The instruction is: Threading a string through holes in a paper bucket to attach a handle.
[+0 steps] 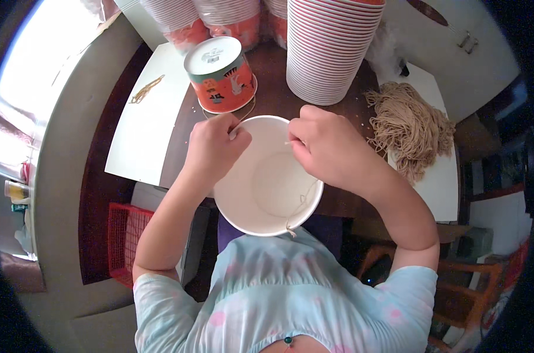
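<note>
A large paper bucket with a white inside is tilted toward me at the table's near edge, its mouth facing up. My left hand is closed on its far left rim, thumb and fingers pressed together. At the far right rim, my right hand pinches a thin tan cord, a short end of which shows at the fingertips. The cord runs down inside the bucket and passes through the near wall, with a knot outside the rim. My fingers partly hide the far rim.
An upside-down orange printed bucket with a cord handle stands behind. A tall stack of nested buckets rises at the back, beside bagged stacks. A tan cord heap lies right; a few cords lie on the left white board.
</note>
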Demonstrator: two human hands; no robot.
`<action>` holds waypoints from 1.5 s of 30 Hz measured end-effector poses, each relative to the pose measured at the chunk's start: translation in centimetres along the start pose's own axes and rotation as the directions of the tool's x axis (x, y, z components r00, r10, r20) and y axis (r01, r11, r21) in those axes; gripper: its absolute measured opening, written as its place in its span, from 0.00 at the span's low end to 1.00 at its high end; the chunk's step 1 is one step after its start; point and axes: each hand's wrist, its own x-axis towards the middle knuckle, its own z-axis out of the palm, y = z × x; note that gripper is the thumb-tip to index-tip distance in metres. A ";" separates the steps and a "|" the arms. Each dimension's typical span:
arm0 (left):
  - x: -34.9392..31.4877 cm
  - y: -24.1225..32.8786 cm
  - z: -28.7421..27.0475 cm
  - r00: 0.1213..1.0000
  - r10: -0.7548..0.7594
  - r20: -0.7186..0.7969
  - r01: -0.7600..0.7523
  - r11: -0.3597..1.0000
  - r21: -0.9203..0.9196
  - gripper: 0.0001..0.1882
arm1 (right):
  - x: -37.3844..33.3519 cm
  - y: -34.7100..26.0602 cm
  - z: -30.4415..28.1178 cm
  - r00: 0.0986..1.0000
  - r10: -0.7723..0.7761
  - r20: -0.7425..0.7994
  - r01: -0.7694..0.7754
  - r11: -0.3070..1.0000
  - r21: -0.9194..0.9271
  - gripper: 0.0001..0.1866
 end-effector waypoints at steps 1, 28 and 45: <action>0.1 0.0 0.1 1.000 -0.001 0.000 0.001 1.000 0.000 0.11 | -0.1 -0.1 0.1 1.000 -0.001 0.000 0.001 1.000 0.000 0.03; 0.2 -0.7 0.0 0.995 -0.071 0.068 0.076 0.995 -0.071 0.13 | 0.2 -0.6 0.0 0.999 0.007 0.035 -0.005 0.999 -0.045 0.06; -0.1 -1.5 0.2 0.971 -0.060 0.232 0.156 0.895 -0.417 0.07 | 0.3 0.7 1.3 0.997 -0.023 -0.069 0.022 0.999 -0.023 0.04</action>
